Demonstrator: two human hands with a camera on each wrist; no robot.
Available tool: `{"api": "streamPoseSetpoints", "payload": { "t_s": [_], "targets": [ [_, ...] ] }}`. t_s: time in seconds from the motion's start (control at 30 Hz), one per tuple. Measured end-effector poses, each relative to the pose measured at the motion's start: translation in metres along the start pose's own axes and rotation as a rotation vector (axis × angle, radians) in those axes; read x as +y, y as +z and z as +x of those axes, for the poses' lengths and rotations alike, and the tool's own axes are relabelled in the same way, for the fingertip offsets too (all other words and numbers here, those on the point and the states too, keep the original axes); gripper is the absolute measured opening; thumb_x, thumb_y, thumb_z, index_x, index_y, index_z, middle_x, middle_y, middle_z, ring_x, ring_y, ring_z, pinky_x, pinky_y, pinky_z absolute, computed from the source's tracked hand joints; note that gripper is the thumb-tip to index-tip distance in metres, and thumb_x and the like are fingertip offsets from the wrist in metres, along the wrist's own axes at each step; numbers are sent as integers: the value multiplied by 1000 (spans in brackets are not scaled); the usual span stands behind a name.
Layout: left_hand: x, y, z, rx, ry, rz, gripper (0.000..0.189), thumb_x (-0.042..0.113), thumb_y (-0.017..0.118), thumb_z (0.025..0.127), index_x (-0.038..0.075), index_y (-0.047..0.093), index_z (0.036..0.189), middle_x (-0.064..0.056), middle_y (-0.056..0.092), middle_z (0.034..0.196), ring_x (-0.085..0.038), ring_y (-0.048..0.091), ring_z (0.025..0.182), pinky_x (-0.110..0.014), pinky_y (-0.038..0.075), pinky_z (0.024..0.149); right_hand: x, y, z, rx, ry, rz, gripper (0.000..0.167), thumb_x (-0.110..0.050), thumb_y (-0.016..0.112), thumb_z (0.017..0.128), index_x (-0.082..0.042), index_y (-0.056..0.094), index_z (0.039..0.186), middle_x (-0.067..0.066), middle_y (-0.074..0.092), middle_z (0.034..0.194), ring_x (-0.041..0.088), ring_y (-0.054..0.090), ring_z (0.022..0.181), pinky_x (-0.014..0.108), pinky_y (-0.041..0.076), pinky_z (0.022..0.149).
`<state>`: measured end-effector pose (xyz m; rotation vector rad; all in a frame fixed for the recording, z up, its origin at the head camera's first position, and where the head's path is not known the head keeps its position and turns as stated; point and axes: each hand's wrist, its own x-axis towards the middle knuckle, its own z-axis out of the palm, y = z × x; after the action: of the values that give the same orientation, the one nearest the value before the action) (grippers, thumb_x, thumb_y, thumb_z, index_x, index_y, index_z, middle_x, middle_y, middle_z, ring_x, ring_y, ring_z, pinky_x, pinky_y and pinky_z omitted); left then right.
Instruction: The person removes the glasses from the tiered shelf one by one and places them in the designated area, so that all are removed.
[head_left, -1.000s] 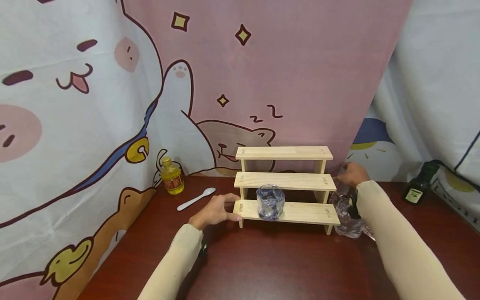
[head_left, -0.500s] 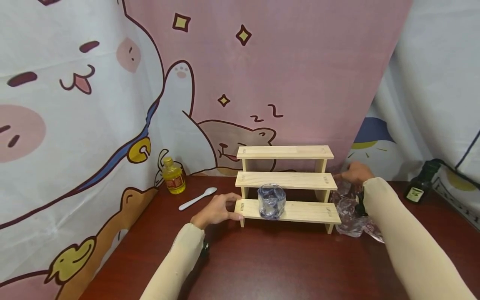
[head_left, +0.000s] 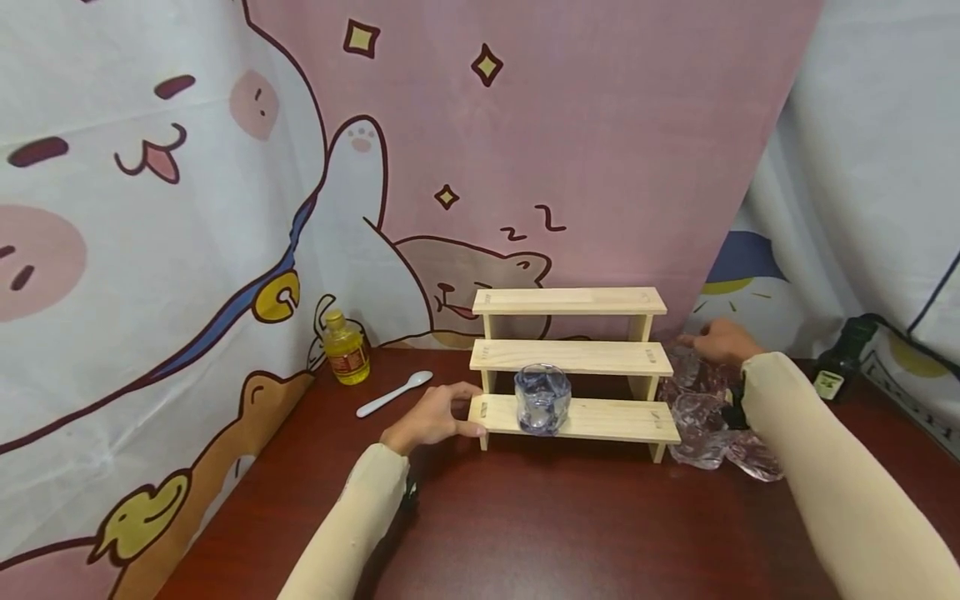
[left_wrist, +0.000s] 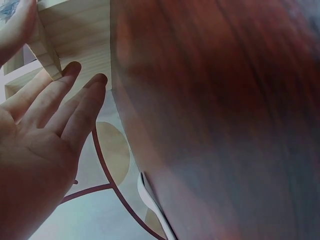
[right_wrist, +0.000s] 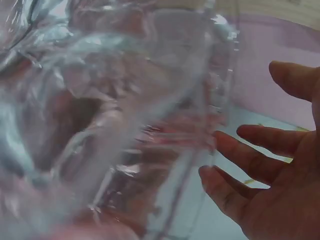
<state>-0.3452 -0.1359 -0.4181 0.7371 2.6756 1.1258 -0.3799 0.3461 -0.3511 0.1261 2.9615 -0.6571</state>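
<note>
A three-step wooden shelf (head_left: 611,417) stands on the table in the head view. My left hand (head_left: 435,419) pinches the left end of its lowest step, thumb in front and fingers behind; the left wrist view shows the board between them. On that step sits a bluish, faceted glass (head_left: 542,412). To the right of the shelf, several clear and pinkish glasses (head_left: 701,437) are grouped closely. Behind them is my right hand (head_left: 722,342), its fingers spread beside the clear glass (right_wrist: 185,85) in the right wrist view, holding nothing.
A white spoon (head_left: 393,394) and a small bottle of yellow oil (head_left: 346,350) lie and stand at the back left. A dark green bottle (head_left: 843,358) stands at the far right. Printed cloth (head_left: 600,150) hangs behind the reddish-brown table (head_left: 570,525).
My right hand has drawn back to the right from the rearmost glass by the shelf, and more of the glasses shows. The left hand stays at the shelf's lowest step.
</note>
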Motion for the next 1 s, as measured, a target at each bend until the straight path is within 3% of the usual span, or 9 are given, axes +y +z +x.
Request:
{"api": "streamPoseSetpoints", "payload": {
  "t_s": [0.1,0.3,0.47,0.57,0.73,0.83,1.0],
  "targets": [
    [0,0,0,-1,2,1,55,17,87,78,13,64,128,-5,69,126,-26,63,124,-47,50,107,-2,-7,-7,28,-36,-14,68,-36,45,104,25,40,135,47,48,130,60,52,116,64,50,91],
    [-1,0,2,2,38,-10,56,17,87,78,9,63,128,-8,69,126,-29,64,124,-48,50,107,-14,-19,-26,140,-94,36,68,-44,46,104,18,48,132,42,51,129,56,54,113,63,50,88],
    [-2,0,2,-1,40,-21,56,17,87,77,9,63,128,-9,69,126,-29,64,124,-47,51,106,-37,-23,-45,217,-97,186,71,-54,42,103,9,51,134,36,50,135,52,52,118,62,48,89],
    [-3,0,1,1,41,-33,57,16,87,78,9,63,128,-9,68,128,-29,63,125,-47,51,106,-54,-19,-56,276,-128,277,65,-53,44,102,4,56,131,31,53,132,45,56,111,51,52,80],
    [-3,0,1,5,32,-48,57,15,87,78,8,63,129,-9,68,128,-29,63,125,-46,50,107,-80,-6,-74,373,-271,304,46,-40,51,104,1,63,122,26,64,116,21,62,85,26,48,64],
    [-2,-2,2,7,23,-40,57,15,87,78,9,63,129,-9,68,128,-28,63,125,-47,50,108,-91,3,-82,400,-360,315,37,-36,56,103,-3,67,116,21,69,107,7,60,78,22,48,62],
    [-1,-1,1,8,8,-36,57,16,87,78,10,62,129,-8,68,128,-27,63,126,-46,49,108,-111,21,-93,374,-479,313,30,-34,59,102,-9,69,114,14,72,105,10,63,82,23,51,64]
  ]
}}
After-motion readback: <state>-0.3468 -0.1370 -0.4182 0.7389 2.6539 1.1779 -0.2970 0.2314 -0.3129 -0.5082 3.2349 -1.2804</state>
